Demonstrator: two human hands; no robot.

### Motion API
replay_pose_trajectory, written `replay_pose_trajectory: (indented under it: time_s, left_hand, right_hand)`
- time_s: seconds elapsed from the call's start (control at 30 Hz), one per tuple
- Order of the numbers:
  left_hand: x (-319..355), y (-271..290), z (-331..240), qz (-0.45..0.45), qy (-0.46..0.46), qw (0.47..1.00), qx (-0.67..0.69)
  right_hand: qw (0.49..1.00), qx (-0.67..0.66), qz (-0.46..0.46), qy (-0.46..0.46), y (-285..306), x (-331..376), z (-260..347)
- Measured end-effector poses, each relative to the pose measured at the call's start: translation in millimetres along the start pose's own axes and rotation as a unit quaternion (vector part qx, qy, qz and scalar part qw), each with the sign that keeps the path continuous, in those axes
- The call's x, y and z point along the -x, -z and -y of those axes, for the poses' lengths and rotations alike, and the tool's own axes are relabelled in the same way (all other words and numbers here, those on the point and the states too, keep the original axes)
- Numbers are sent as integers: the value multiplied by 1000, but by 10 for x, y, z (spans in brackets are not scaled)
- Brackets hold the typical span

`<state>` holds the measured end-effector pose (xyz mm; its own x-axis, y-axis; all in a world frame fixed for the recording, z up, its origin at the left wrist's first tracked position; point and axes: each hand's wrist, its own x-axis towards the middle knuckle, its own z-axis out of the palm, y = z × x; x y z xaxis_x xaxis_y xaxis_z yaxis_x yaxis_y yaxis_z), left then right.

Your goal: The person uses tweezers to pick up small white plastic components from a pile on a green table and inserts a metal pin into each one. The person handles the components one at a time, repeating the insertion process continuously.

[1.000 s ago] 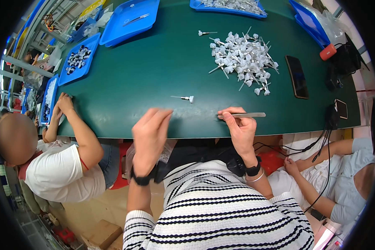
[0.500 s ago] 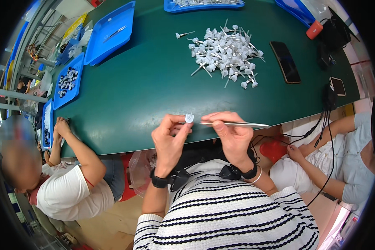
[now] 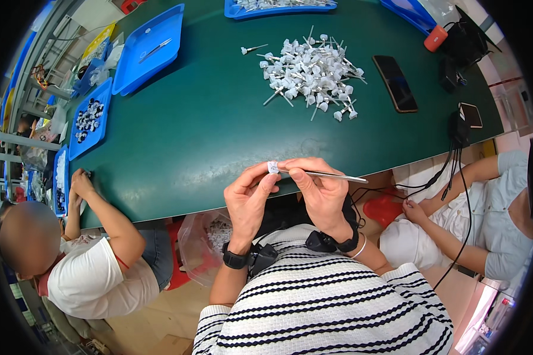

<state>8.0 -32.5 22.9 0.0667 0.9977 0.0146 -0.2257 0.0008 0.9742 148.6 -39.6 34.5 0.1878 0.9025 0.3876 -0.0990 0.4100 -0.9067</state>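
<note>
Over the front edge of the green table, my left hand [image 3: 248, 200] pinches a small white plastic piece [image 3: 273, 167] between thumb and fingertips. My right hand [image 3: 322, 195] is closed around slim metal tweezers [image 3: 343, 177], which lie almost level with their blunt end out to the right. The tip of the tweezers meets the right side of the white piece; the fingers hide exactly how they touch. Farther off lies a heap of white plastic pieces with thin stems [image 3: 314, 74], and a single stemmed piece [image 3: 246, 51] rests apart to its left.
A dark phone [image 3: 395, 84] lies right of the heap. Blue trays [image 3: 173, 47] stand at the left, one holding black-and-white parts [image 3: 89, 115]. Cables [image 3: 456, 155] hang over the right edge. One person [image 3: 100, 260] sits left, another [image 3: 479, 213] right.
My hands have come closer together, bringing the tweezers' tip up to the white piece. The piece has turned in my left fingers. The whole view has shifted slightly.
</note>
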Motion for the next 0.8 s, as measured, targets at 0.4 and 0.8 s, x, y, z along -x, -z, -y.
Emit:
replay_pose_trajectory:
  time_s: [0.4, 0.8]
  left_hand:
    - [15, -38, 20, -24, -62, 993, -94]
    - [5, -61, -1, -21, -86, 986, -145]
  right_hand:
    - [999, -10, -25, -34, -34, -25, -54]
    - [999, -13, -23, -38, -21, -42, -81]
